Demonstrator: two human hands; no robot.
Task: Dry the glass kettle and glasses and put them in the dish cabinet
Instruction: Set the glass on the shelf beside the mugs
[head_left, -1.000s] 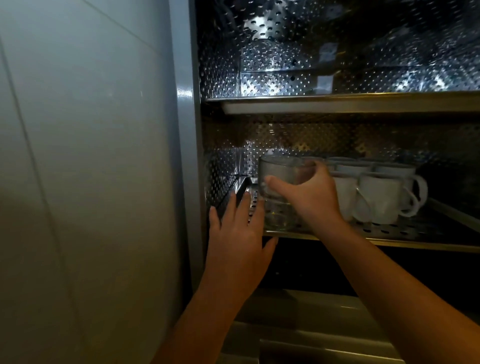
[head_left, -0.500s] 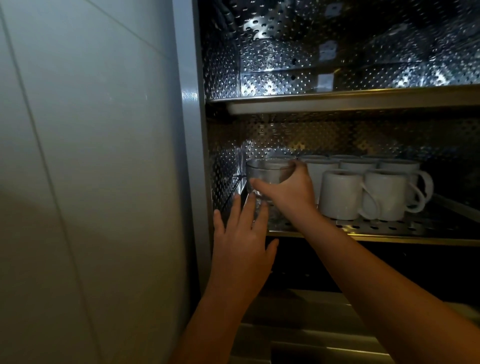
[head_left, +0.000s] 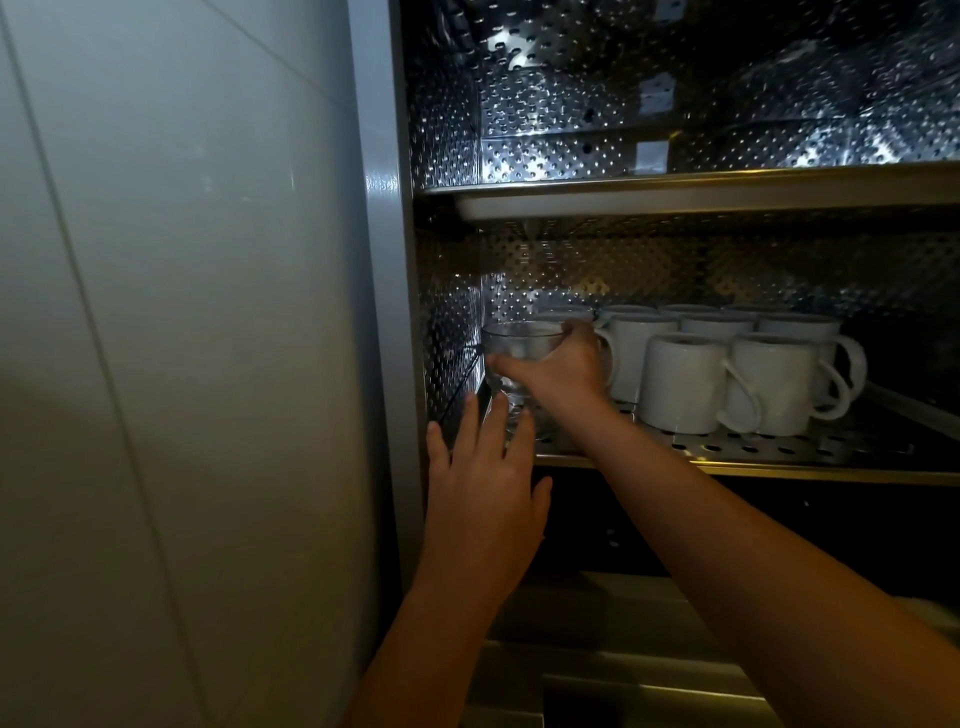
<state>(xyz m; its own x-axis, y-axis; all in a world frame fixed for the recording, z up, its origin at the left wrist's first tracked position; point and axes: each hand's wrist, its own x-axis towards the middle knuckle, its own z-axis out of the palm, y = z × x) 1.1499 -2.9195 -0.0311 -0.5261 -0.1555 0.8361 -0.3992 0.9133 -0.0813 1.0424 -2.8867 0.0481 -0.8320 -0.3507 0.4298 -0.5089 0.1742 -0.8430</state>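
Perforated steel cabinet shelf (head_left: 779, 447): one glass (head_left: 511, 348) at its left end, your right hand (head_left: 566, 369) gripping it; left hand (head_left: 483, 493) open-fingered just below. At least eight white mugs (head_left: 680, 384) beside.

Clear drinking glass (head_left: 514, 344): base partly hidden behind left hand (head_left: 483, 499) fingers.
Rear white ceramic mugs (head_left: 717, 323): bodies hidden by front ones.

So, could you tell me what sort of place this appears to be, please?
Probably a kitchen or pantry: a metal dish cabinet whose perforated shelf carries rows of white mugs, and the right hand holds a glass beside them.
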